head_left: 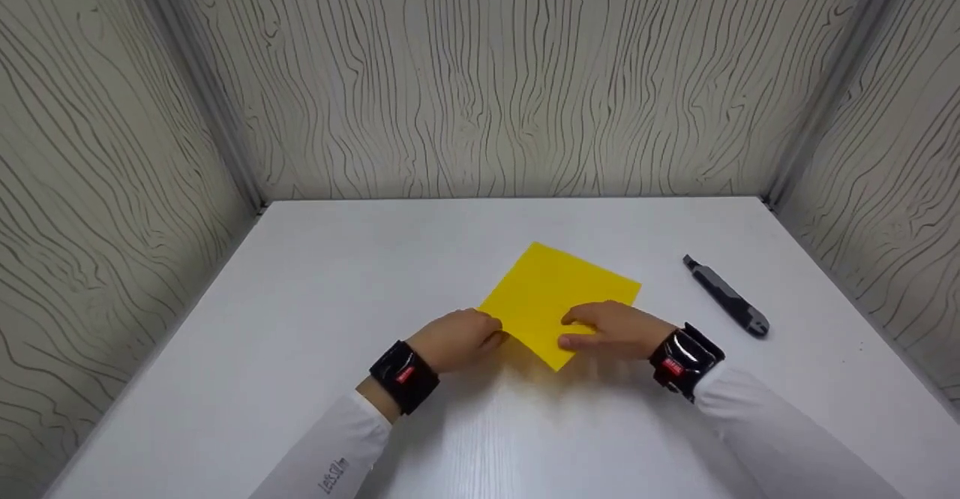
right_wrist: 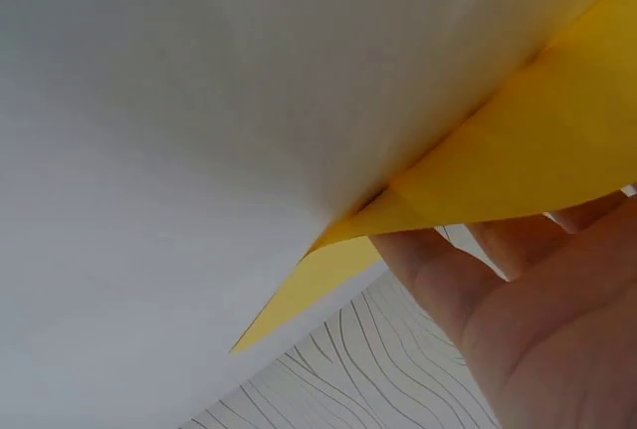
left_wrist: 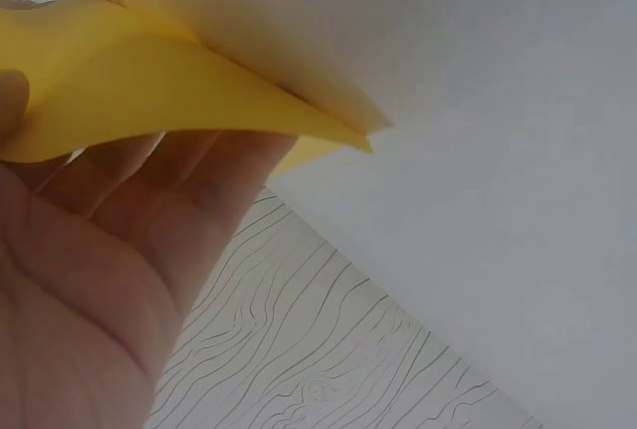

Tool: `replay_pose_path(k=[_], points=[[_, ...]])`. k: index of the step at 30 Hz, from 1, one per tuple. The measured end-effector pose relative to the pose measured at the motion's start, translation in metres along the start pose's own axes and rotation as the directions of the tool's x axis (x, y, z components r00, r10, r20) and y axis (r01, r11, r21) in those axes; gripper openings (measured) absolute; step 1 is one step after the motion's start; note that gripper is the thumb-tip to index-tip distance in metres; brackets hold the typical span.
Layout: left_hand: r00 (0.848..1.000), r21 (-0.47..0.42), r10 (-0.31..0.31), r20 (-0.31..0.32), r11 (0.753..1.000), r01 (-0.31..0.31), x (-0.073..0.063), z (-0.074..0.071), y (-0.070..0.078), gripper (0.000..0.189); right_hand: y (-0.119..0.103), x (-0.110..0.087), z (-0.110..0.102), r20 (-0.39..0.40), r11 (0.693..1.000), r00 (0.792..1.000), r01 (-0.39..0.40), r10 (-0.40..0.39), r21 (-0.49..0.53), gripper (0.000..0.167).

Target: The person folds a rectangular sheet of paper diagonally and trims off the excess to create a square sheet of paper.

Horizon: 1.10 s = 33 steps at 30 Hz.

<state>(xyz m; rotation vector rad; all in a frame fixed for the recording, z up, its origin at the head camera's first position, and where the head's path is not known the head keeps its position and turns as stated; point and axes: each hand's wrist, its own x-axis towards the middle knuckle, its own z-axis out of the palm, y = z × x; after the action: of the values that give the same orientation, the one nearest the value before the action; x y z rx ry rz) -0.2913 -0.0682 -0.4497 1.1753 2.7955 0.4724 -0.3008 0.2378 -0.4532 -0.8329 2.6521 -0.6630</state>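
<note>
A square sheet of yellow paper (head_left: 559, 281) sits at an angle over the white table, one corner pointing at the person. My left hand (head_left: 459, 338) pinches its left corner; in the left wrist view the thumb is beneath the paper (left_wrist: 149, 81) and the fingers are on its other side. The right hand (head_left: 619, 328) rests on the lower right part of the sheet, thumb and forefinger spread apart on top. In the right wrist view the near edge of the paper bows up from the table, and that hand's fingertips are hidden behind it.
A black and grey utility knife (head_left: 726, 296) lies on the white table (head_left: 337, 259) to the right of the paper. Wood-grain patterned panels (head_left: 480, 86) stand at the back and both sides. Each wrist wears a black strap.
</note>
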Motion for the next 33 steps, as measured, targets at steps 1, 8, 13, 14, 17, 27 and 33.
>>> replay_pose_path(k=[1,8,13,14,17,27,33], points=[[1.0,-0.011,-0.003,0.002,1.0,0.003,0.0,0.0,0.0,0.035,0.001,-0.002,-0.001,-0.001,1.0,1.0,0.017,-0.017,0.011,0.077],[0.999,-0.047,-0.033,0.003,0.998,0.033,-0.001,-0.001,-0.004,0.036,0.005,-0.009,-0.001,0.006,0.998,1.0,0.019,-0.019,0.055,0.08],[0.999,-0.073,-0.052,-0.002,0.996,0.051,-0.002,-0.002,-0.004,0.035,0.004,-0.009,0.0,-0.048,0.999,0.998,-0.041,0.043,0.033,0.074],[0.999,-0.08,-0.053,0.001,0.995,0.053,-0.002,-0.002,-0.004,0.035,0.005,-0.009,0.0,-0.068,0.999,0.997,-0.035,0.037,0.025,0.066],[0.999,-0.1,-0.046,0.01,0.994,0.046,-0.003,-0.001,-0.003,0.035,0.008,-0.009,0.001,-0.121,1.0,0.992,0.026,-0.026,-0.001,0.042],[0.999,-0.082,-0.032,0.009,0.996,0.032,-0.005,0.001,-0.005,0.022,0.009,-0.009,-0.006,-0.157,0.996,0.987,0.056,-0.044,0.075,0.025],[0.996,-0.093,-0.081,0.022,0.992,0.083,-0.006,0.001,-0.004,0.022,0.007,-0.011,-0.01,-0.16,0.995,0.987,0.032,-0.017,0.091,0.026]])
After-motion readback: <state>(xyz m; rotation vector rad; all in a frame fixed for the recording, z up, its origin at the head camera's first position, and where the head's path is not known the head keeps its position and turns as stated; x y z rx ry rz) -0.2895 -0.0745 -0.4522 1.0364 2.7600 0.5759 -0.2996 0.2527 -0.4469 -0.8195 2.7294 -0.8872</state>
